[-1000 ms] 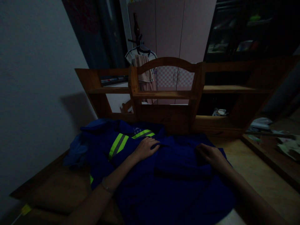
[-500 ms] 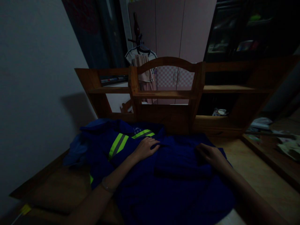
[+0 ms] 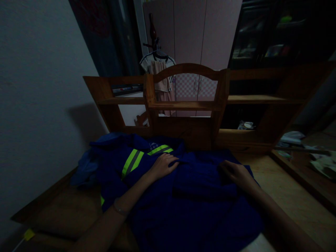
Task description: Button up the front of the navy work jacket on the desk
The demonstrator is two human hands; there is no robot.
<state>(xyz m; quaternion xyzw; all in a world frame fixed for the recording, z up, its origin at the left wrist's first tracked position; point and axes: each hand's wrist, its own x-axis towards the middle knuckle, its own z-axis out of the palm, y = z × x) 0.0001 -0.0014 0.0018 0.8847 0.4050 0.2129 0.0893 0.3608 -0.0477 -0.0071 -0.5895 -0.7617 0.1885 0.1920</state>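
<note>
A dark blue work jacket (image 3: 204,213) with yellow-green and grey reflective bands lies spread on a wooden surface. My left hand (image 3: 163,166) rests on its chest area, just below the reflective band (image 3: 160,149). Its thumb and fingers close on a small ridge of the cloth; the fingertips are partly hidden. On the right, my right hand (image 3: 236,174) has its fingers curled onto the jacket's right part, and their tips are in shadow. Between both hands a folded section of the blue cloth (image 3: 204,180) lies across the jacket.
Behind the jacket stands a wooden shelf unit (image 3: 183,105) with an arched middle. A lighter blue cloth (image 3: 85,171) is bunched at the left beside the wall (image 3: 47,105). Clothes on a hanger (image 3: 159,66) hang beyond the shelf, before a pink wardrobe (image 3: 187,35). The room is dim.
</note>
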